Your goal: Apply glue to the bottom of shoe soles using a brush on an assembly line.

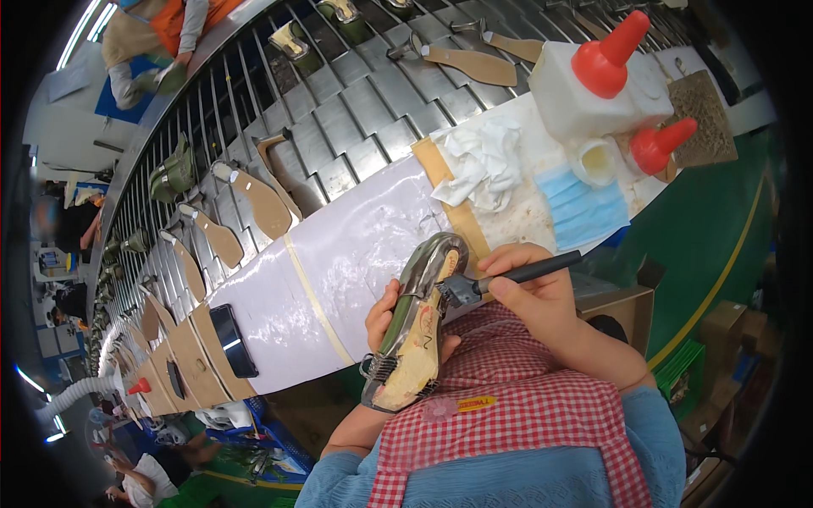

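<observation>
Ahead of you, the slatted metal conveyor curves along the far edge of your counter, whose white covering spreads ahead and to the left of your hands. Your checked apron borders the near edge; the white bottle stands off to the right. The shoe, sole up, is raised by that near edge in your left hand (fingers wrapping one side, thumb tip at the other). Your right hand pinches the dark brush, its bristles against the sole. Handwritten pen marks cross the sole, and a small yellow label sits on the apron.
</observation>
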`<state>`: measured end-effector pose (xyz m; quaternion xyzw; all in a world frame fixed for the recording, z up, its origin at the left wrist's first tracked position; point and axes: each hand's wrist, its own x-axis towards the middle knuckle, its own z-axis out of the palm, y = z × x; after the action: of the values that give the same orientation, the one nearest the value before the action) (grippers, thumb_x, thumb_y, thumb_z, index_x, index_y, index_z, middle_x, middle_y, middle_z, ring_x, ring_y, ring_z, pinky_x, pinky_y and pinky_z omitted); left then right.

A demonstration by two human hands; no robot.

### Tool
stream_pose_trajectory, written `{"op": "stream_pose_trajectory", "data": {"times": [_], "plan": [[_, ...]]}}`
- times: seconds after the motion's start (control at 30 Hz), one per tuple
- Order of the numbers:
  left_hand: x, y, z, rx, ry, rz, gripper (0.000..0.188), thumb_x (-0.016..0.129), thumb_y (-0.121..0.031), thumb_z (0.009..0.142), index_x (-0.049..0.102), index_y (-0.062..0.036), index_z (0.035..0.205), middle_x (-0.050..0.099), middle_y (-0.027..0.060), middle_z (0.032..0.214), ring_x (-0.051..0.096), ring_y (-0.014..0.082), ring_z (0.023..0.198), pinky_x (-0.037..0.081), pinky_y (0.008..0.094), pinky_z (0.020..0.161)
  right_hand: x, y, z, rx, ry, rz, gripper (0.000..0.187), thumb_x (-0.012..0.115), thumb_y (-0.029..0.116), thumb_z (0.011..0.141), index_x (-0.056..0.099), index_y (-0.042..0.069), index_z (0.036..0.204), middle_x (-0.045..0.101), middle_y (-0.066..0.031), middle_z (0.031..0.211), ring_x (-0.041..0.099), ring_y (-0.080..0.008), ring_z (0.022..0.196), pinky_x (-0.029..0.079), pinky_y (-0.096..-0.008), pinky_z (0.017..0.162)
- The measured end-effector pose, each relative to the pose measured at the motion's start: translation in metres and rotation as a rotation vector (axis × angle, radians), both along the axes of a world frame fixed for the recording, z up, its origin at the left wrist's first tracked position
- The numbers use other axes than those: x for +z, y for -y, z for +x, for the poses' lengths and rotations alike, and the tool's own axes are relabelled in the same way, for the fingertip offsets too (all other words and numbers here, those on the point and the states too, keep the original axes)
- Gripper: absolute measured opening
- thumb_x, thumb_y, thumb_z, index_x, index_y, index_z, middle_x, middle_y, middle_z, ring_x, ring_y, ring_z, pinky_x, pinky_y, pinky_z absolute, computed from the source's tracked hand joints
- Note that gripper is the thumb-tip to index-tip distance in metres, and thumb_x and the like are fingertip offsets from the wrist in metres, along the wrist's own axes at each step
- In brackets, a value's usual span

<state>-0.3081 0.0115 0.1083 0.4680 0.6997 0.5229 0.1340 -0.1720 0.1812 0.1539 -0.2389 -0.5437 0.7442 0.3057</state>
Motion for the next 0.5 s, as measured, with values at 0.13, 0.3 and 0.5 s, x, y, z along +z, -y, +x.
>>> {"op": "stream_pose_trajectory", "data": {"times": [0.13, 0.3, 0.5], "plan": [[-0.002, 0.002, 0.002, 0.011, 0.066, 0.003, 0.096, 0.087, -0.028, 0.07, 0.028, -0.0032, 0.142, 0.036, 0.0198, 0.142, 0.048, 0.0282, 0.125, 0.041, 0.0375, 0.104, 0.0, 0.003, -0.007, 0.06, 0.029, -0.072, 0.014, 0.066, 0.0, 0.087, 0.063, 0.0, 0.101, 0.064, -0.0077, 0.105, 0.059, -0.0129, 0.099, 0.046, -0.0267, 0.088], [-0.006, -0.001, -0.001, -0.039, -0.023, 0.089, 0.101, 0.086, -0.029, 0.071, 0.019, -0.0093, 0.144, 0.033, 0.0224, 0.142, 0.042, 0.0333, 0.131, 0.04, 0.0414, 0.106, -0.002, 0.004, -0.011, 0.09, 0.031, -0.152, 0.013, 0.067, 0.001, 0.087, 0.063, 0.001, 0.1, 0.064, -0.0063, 0.103, 0.059, -0.0117, 0.098, 0.046, -0.0256, 0.087], [-0.008, -0.001, -0.002, -0.105, 0.062, 0.164, 0.098, 0.084, -0.016, 0.074, 0.016, -0.0128, 0.145, 0.027, 0.018, 0.143, 0.029, 0.0343, 0.14, 0.028, 0.0461, 0.116, -0.008, 0.003, -0.016, 0.035, 0.045, 0.008, 0.012, 0.068, 0.002, 0.087, 0.063, 0.001, 0.097, 0.064, -0.0038, 0.096, 0.059, -0.0102, 0.091, 0.047, -0.0243, 0.081]]}}
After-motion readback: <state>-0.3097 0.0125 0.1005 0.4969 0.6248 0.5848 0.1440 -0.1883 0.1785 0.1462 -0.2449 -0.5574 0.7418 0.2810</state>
